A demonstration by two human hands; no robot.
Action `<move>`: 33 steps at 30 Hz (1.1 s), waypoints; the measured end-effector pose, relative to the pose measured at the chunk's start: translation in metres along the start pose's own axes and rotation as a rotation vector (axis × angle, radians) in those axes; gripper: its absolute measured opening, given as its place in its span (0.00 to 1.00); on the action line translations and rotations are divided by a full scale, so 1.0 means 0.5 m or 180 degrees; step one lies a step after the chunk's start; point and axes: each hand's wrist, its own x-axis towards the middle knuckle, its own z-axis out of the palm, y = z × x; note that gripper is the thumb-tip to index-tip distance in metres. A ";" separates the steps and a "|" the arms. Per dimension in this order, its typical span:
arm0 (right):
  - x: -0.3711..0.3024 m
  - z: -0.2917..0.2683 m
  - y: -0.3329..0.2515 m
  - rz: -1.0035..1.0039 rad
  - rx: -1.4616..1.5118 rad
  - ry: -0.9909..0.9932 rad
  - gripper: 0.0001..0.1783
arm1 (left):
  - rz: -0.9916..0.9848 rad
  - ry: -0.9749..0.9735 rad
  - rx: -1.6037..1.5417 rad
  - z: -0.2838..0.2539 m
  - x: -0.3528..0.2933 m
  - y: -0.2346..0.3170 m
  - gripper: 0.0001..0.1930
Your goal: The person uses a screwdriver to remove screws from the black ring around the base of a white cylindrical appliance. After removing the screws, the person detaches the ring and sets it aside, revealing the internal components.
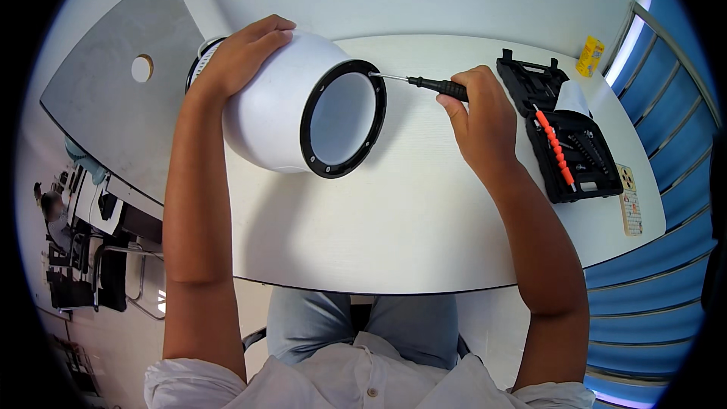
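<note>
A white rounded appliance (265, 117) lies on its side on the table, its round end with a black ring (380, 110) facing right. Small screws or screw holes are spaced around that ring. My left hand (241, 57) is spread over the top of the white body and grips it. In my right hand (485, 117) is a screwdriver (435, 85) with a black handle, held between thumb and fingers. Its thin metal shaft points left, and the tip meets the upper right part of the ring, at or very near a screw.
On the right lies an opened black tool case (556, 189) holding an orange flexible shaft (556, 148) and small bits. Beside it are a remote control (630, 201) and a yellow box (590, 57). A grey tabletop (98, 68) with a round hole adjoins at left. Metal railings (644, 284) run along the right.
</note>
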 end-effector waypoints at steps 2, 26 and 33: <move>-0.005 0.001 -0.006 0.0137 0.0002 -0.0043 0.12 | 0.0005 0.0015 0.0004 0.002 -0.004 0.004 0.27; 0.004 -0.009 -0.029 0.2062 0.1410 -0.0909 0.10 | 0.0170 0.0142 0.0100 0.002 -0.007 -0.006 0.26; -0.011 -0.001 -0.012 0.1122 0.1257 -0.0762 0.11 | 0.0289 0.0236 0.0452 -0.002 -0.004 -0.031 0.26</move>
